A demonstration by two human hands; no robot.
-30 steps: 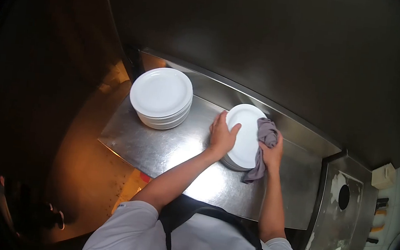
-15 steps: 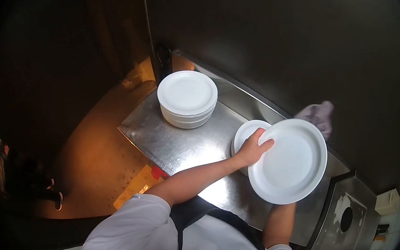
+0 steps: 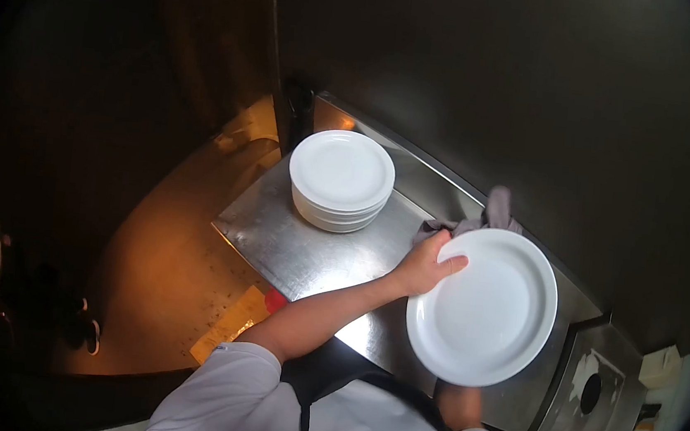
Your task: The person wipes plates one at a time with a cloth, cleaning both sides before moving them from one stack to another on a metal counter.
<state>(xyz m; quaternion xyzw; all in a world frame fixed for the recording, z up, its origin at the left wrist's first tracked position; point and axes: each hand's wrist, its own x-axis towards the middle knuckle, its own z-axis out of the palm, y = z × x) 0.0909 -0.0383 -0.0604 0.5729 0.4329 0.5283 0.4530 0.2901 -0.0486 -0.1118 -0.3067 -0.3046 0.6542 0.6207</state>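
My left hand (image 3: 426, 266) grips the left rim of a large white plate (image 3: 485, 308), thumb on its inner face. This plate is raised and tilted above the steel counter (image 3: 261, 224). My right forearm (image 3: 460, 405) reaches up behind it; the right hand and its fingers are hidden. A crumpled greyish cloth (image 3: 495, 209) shows beyond the plate's top edge, and what holds it cannot be seen. On the counter's left part stands a stack of white plates (image 3: 343, 170).
At the right is a steel unit (image 3: 602, 390) with a dark round opening, near a pale box (image 3: 661, 366). A yellow item (image 3: 231, 325) lies below the counter's front edge. A person's shoe (image 3: 94, 337) shows at far left. A dark wall (image 3: 491, 80) rises behind.
The held plate has moved slightly down and left with my left hand. The cloth has shifted left and down. The smaller plates behind my left hand are now hidden.
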